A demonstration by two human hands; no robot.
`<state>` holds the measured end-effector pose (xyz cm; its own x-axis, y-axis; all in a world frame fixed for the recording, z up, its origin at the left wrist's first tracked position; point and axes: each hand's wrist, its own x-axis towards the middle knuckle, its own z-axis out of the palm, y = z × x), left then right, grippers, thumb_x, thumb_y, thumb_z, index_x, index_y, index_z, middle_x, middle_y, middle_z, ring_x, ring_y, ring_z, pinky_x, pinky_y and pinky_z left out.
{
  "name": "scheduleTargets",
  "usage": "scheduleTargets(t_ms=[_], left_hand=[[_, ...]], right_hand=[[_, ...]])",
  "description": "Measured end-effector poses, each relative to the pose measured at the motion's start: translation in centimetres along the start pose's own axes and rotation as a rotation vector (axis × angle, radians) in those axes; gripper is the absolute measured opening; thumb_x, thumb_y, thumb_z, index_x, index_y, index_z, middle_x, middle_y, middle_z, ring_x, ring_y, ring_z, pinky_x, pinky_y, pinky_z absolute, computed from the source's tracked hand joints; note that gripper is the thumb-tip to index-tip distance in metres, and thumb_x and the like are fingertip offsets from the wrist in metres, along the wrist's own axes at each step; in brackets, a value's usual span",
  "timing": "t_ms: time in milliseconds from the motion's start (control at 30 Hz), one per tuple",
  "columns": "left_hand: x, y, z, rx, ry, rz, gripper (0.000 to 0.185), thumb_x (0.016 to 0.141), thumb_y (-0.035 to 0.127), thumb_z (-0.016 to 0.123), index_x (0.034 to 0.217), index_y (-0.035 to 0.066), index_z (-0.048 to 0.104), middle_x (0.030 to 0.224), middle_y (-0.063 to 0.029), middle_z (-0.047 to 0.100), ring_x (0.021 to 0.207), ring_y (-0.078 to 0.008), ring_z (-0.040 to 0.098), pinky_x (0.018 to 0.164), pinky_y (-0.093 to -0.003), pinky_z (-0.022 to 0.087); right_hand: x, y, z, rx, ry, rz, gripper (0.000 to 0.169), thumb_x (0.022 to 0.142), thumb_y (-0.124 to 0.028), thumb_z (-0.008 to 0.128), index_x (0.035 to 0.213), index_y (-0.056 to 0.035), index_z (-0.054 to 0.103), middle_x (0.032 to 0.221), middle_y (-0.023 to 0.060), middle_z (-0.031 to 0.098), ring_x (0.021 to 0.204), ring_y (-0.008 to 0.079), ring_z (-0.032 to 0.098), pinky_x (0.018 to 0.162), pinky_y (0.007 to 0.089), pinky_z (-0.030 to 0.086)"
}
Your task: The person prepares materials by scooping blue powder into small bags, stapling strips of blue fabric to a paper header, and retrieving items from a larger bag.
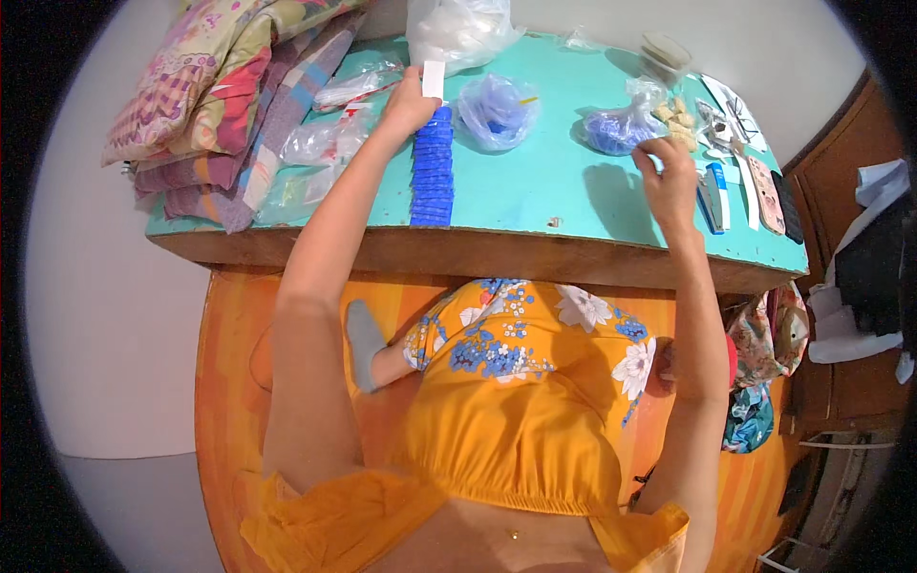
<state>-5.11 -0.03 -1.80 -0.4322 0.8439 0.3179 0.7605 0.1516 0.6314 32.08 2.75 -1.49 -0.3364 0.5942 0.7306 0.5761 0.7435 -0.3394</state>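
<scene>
At the far side of a turquoise tabletop (pixel 551 190), my left hand (pixel 410 106) grips the edge of a white strip (pixel 433 80), thumb on its near end. From there a column of small, overlapping blue packets (pixel 432 172) runs to the table's front edge. My right hand (pixel 670 179) hovers at the right with thumb and forefinger curled toward each other; whether something small is between them I cannot tell. Just beyond it lies a clear plastic bag (pixel 620 129) with blue contents. Between the hands stands an open, bluish plastic bag (pixel 496 114) with something blue inside.
Right of my right hand lie a blue-and-white stapler (pixel 715 198), a phone in a patterned case (pixel 766 195), eyeglasses (pixel 745 122) and several beige pieces (pixel 675 122). Folded bedding (pixel 215 107) rises at the left. A full white plastic bag (pixel 458 32) stands at the back.
</scene>
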Motion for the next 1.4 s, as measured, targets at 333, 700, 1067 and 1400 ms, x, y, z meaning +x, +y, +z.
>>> scheduleTargets(t_ms=[333,700,1067,1400], left_hand=[[-6.2,6.7,-0.9,0.198,-0.074,0.692,0.059,0.067,0.003,0.067,0.122,0.007,0.047,0.125,-0.0165,0.045,0.114,-0.0351,0.046,0.095,-0.0396,0.04],[-6.4,6.2,2.7,0.221,-0.152,0.804,0.046,0.069,0.002,0.064,0.113,0.006,0.051,0.127,-0.0154,0.045,0.11,-0.0351,0.048,0.093,-0.0416,0.041],[-11.2,-4.5,-13.7,0.309,-0.025,0.217,0.041,0.07,0.014,0.067,0.108,0.005,0.057,0.119,-0.0139,0.053,0.105,-0.0347,0.052,0.094,-0.0389,0.04],[-13.9,-10.8,-13.4,0.088,-0.114,0.29,0.063,0.067,0.031,0.075,0.121,0.008,0.052,0.125,-0.0126,0.051,0.118,-0.0314,0.043,0.101,-0.0375,0.033]], right_hand=[[-0.9,2.6,0.0,0.113,-0.026,0.406,0.013,0.074,-0.006,0.062,0.086,-0.0022,0.064,0.081,0.0143,0.061,0.073,0.0308,0.059,0.069,0.0378,0.046],[-4.2,3.5,-0.5,-0.097,-0.099,0.153,0.011,0.074,-0.006,0.063,0.084,-0.0012,0.064,0.082,0.0161,0.059,0.081,0.0341,0.056,0.073,0.0392,0.044],[-1.6,-5.6,3.6,0.275,-0.086,0.015,0.013,0.077,-0.009,0.066,0.075,0.0016,0.06,0.076,0.0117,0.057,0.073,0.0278,0.053,0.066,0.0356,0.041],[3.1,-19.9,14.8,0.454,-0.595,-0.103,0.028,0.075,-0.03,0.065,0.081,-0.0022,0.067,0.079,0.0186,0.063,0.077,0.0352,0.06,0.071,0.0418,0.047]])
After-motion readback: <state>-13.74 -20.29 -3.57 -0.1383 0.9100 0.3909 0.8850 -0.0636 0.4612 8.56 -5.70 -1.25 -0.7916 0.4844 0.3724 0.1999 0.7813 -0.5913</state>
